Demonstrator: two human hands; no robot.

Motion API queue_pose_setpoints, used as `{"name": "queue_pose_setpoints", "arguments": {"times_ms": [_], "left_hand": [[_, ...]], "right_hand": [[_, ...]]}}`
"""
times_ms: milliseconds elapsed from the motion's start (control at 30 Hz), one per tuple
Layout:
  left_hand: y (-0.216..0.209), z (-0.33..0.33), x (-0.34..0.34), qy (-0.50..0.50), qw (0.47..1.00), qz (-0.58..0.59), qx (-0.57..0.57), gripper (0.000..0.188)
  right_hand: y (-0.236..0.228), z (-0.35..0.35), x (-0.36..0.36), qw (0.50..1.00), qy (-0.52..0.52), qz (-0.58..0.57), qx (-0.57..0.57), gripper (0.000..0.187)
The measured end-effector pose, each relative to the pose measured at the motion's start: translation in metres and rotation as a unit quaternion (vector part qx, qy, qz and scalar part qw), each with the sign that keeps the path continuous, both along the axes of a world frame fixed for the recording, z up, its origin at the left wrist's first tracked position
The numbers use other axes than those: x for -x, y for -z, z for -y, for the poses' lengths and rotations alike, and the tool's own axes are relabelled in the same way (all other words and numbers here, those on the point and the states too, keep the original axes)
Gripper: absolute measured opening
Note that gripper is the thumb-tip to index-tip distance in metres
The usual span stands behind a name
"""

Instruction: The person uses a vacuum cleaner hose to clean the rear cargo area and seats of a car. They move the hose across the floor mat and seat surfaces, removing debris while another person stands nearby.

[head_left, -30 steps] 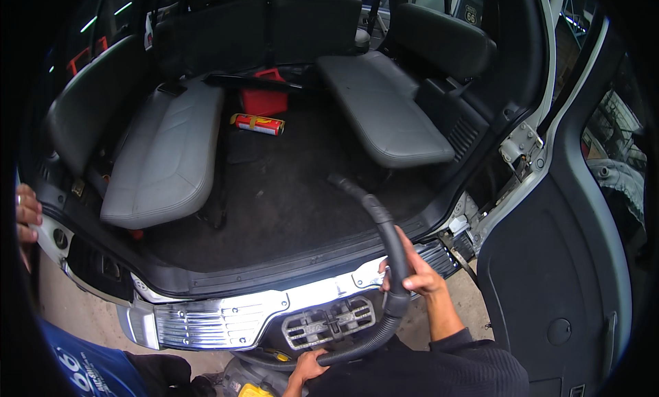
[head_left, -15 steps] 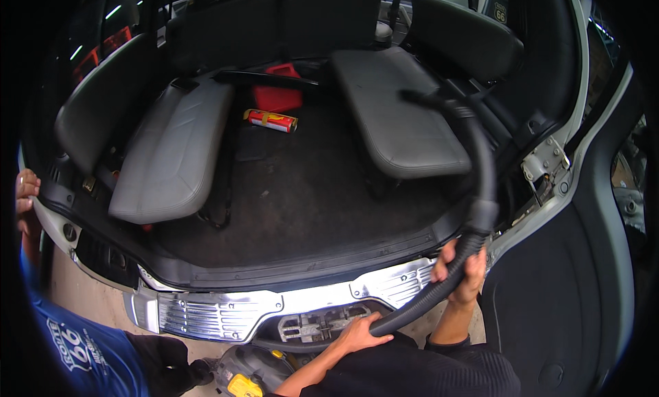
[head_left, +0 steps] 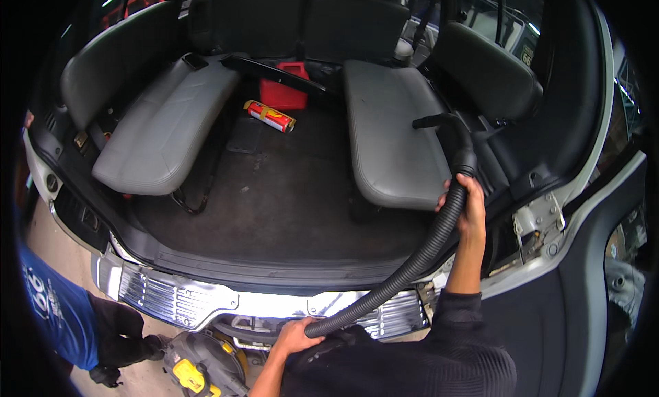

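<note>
A ribbed black vacuum hose (head_left: 405,277) runs between my two hands and over the vehicle's rear sill. My right hand (head_left: 469,205) is wrapped round its upper part, just below the smooth curved wand (head_left: 461,146). The wand's nozzle (head_left: 429,121) points left over the grey right-hand bench seat (head_left: 395,136); whether it touches the seat, I cannot tell. Lower down, near the chrome bumper step (head_left: 274,304), my left hand (head_left: 296,336) grips the hose. A grey and yellow vacuum cleaner (head_left: 206,363) stands on the floor, lower left.
Another grey bench seat (head_left: 165,133) lines the left side. On the dark carpet (head_left: 288,198) lie a red fire extinguisher (head_left: 271,115) and a red plastic container (head_left: 285,91). A black bar (head_left: 281,74) spans between the benches. A person in a blue shirt (head_left: 62,314) stands at left; the open door (head_left: 542,328) is right.
My right hand has moved up and forward, bringing the hose over the right bench. My left hand has shifted left along with the hose. The blue-shirted person's hand has mostly left view.
</note>
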State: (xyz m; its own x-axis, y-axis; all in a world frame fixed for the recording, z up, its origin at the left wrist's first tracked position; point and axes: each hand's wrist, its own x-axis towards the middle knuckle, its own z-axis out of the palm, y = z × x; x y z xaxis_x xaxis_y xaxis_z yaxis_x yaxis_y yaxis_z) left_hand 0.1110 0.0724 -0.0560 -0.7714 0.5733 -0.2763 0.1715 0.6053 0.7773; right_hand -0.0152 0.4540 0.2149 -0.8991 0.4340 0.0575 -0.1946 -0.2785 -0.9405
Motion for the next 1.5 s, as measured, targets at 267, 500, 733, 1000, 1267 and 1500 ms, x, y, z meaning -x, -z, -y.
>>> {"name": "queue_pose_setpoints", "arguments": {"times_ms": [267, 500, 733, 1000, 1267, 1500], "left_hand": [[-0.031, -0.076, -0.015, 0.062, 0.987, -0.074, -0.130, 0.071], [-0.053, -0.103, 0.022, 0.152, 0.967, -0.137, -0.153, 0.066], [-0.071, -0.111, 0.048, 0.075, 0.976, -0.103, -0.178, 0.074], [-0.127, -0.073, 0.111, 0.084, 0.951, -0.096, -0.281, 0.085], [-0.136, -0.099, 0.167, 0.144, 0.954, -0.075, -0.253, 0.073], [-0.114, -0.105, 0.183, 0.070, 0.975, 0.017, -0.209, 0.087]], "right_hand": [[-0.045, -0.080, 0.111, 0.944, 0.045, 0.107, -0.309, 0.094], [-0.025, -0.134, 0.202, 0.729, 0.232, 0.237, -0.599, 0.098], [-0.012, -0.148, 0.270, 0.777, 0.216, 0.235, -0.543, 0.092], [-0.012, -0.119, 0.377, 0.739, 0.226, 0.269, -0.575, 0.092], [0.007, -0.155, 0.444, 0.754, 0.243, 0.249, -0.557, 0.092], [0.038, -0.158, 0.468, 0.718, 0.232, 0.269, -0.599, 0.098]]}}
